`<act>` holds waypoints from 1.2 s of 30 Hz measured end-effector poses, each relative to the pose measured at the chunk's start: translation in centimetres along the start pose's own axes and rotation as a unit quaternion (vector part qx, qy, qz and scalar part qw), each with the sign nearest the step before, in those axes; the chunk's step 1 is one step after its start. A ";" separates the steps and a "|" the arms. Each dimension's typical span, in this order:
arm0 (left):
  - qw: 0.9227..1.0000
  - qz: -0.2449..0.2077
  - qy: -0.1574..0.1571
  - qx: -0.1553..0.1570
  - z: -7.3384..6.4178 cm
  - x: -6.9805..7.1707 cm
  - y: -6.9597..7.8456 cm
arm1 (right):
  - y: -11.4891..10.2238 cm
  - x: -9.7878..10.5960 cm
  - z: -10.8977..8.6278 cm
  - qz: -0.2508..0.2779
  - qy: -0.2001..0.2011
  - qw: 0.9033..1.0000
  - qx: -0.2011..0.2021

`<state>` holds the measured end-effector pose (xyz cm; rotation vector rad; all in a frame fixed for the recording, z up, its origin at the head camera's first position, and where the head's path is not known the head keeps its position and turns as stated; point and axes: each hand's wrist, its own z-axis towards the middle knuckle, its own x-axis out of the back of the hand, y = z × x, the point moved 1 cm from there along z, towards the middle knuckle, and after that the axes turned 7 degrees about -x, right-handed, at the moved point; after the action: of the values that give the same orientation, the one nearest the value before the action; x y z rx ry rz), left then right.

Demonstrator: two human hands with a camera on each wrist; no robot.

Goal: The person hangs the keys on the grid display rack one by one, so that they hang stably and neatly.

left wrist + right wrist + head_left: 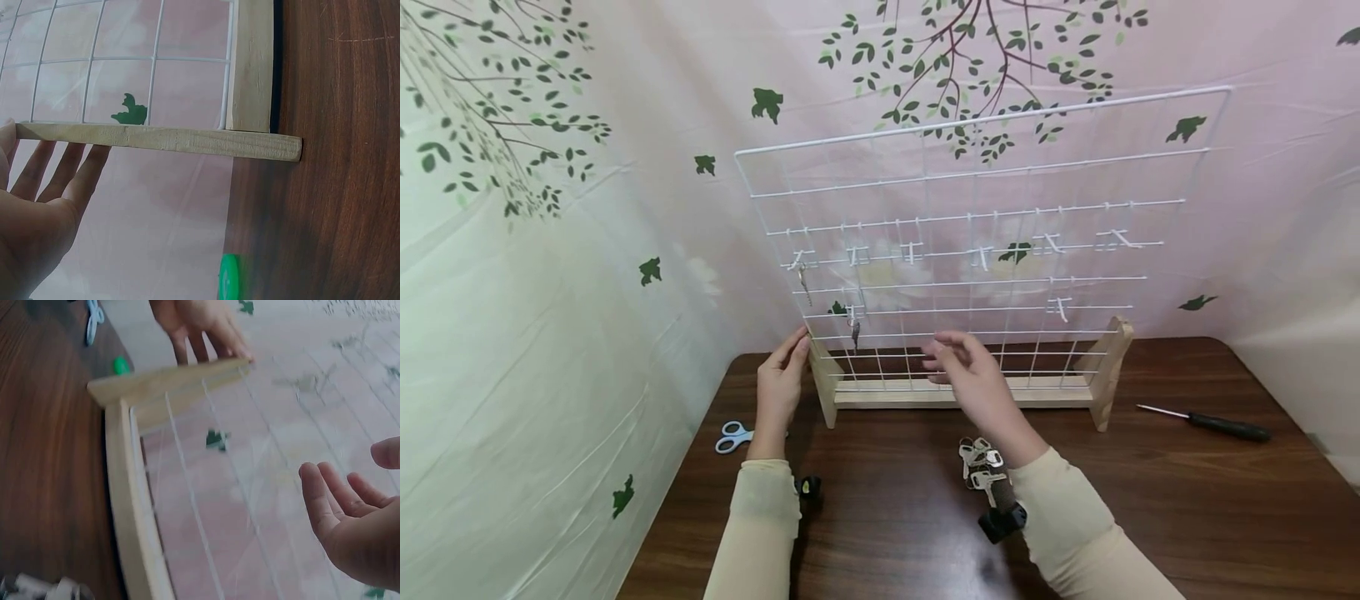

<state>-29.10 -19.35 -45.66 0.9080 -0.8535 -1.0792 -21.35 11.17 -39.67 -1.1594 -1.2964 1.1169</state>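
Observation:
A white wire grid rack (pixel 934 284) stands on a wooden base with wooden side pieces. My left hand (pixel 781 385) grips the upper end of the left wooden side piece (pixel 169 139), with fingers along its outer face. In front of the lower grid, my right hand (pixel 973 371) is raised with loosely bent fingers and holds nothing; the right wrist view shows its thumb apart from the fingers. Several white hooks (pixel 1051 242) are on the grid. A key (pixel 805 283) hangs at the far left, another (pixel 854 333) lower down. Below my right wrist lies a bunch of keys (pixel 981 467).
Blue scissors (pixel 732 436) lie left of my left wrist on the brown wooden table (pixel 880 500). A black-handled screwdriver (pixel 1225 426) lies to the right. A green round object (pixel 229 277) is near the table's left edge. Leaf-patterned cloth (pixel 647 100) hangs behind.

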 end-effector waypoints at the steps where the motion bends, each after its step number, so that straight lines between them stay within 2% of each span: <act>1: 1.000 0.001 0.002 0.000 0.0 0.1 0.0 | 0.4 0.6 -0.2 0.003 0.007 1.000 -0.001; 9: 1.000 0.001 -0.001 0.002 0.0 0.2 0.0 | 3.6 4.5 -1.2 0.021 0.046 0.998 -0.036; 19: 1.000 0.002 0.002 0.003 -0.1 0.1 0.1 | 7.8 7.6 -2.5 0.007 0.075 0.994 -0.079; 30: 1.000 -0.005 0.003 0.000 -0.1 0.1 -0.1 | 12.0 9.6 -3.9 -0.060 0.035 0.988 -0.141; 36: 1.000 -0.007 0.001 -0.005 -0.2 0.0 -0.1 | 12.8 9.8 -4.7 -0.084 0.008 0.983 -0.163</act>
<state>-28.95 -19.34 -45.76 0.9085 -0.8408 -1.0938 -16.22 22.28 -51.12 -1.2650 -1.5735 0.7898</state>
